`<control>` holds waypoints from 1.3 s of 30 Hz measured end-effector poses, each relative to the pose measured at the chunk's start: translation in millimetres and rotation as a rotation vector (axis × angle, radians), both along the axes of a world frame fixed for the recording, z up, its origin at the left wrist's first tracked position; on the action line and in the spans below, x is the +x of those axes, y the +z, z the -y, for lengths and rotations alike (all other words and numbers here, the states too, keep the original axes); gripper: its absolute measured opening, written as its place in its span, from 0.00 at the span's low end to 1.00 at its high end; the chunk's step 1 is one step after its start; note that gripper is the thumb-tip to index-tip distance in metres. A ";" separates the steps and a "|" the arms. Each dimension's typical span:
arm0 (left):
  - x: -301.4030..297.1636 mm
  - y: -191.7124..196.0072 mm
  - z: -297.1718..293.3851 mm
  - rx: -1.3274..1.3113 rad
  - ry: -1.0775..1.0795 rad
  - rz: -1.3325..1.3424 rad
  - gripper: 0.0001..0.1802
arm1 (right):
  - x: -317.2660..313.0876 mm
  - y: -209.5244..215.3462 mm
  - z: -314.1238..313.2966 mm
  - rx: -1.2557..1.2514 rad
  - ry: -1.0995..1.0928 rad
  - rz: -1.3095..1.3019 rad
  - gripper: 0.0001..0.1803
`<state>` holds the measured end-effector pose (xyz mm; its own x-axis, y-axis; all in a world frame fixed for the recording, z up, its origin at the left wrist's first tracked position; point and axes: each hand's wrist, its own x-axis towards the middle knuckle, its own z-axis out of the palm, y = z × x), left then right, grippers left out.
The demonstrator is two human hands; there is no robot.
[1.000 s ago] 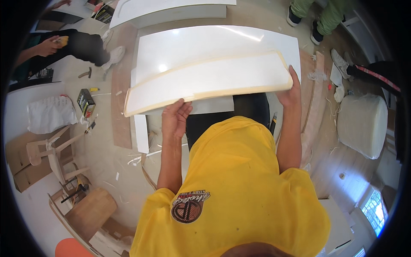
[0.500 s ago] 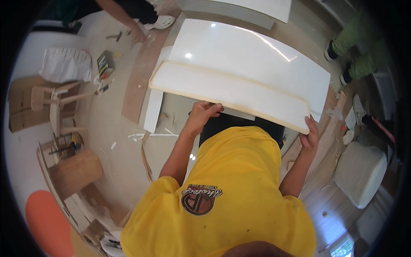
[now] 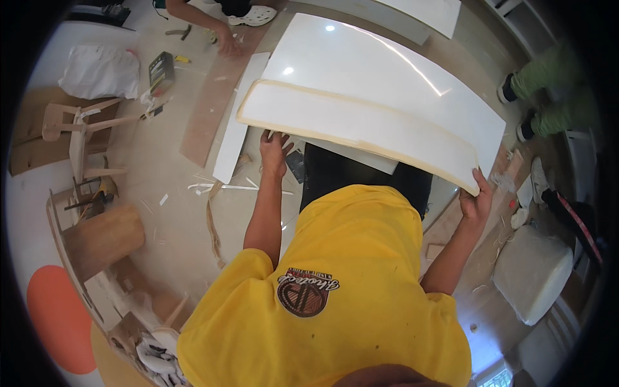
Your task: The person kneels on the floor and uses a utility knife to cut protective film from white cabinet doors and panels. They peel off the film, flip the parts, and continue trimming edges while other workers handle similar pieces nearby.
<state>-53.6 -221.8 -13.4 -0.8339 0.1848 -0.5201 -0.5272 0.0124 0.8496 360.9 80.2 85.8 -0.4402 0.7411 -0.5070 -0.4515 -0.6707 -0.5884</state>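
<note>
A person in a yellow shirt (image 3: 335, 290) holds a long white panel (image 3: 361, 126), left hand (image 3: 274, 149) and right hand (image 3: 477, 201) each closed on its near edge.

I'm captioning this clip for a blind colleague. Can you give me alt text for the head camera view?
A person in a yellow shirt holds a long white panel by its near edge, left hand and right hand apart, above a larger glossy white board on a floor strewn with wood scraps. Another person's hand works nearby.
</note>
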 end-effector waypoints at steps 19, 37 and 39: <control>-17.4 90.8 -29.3 0.409 0.026 -0.024 0.13 | -39.3 72.5 -25.7 0.139 0.057 -0.100 0.22; -24.3 82.2 16.7 0.486 -0.144 0.193 0.19 | 0.4 -40.1 71.9 0.092 0.355 0.349 0.23; -19.4 80.9 13.6 0.513 -0.158 0.213 0.19 | -2.4 -52.3 69.5 0.054 0.294 0.353 0.21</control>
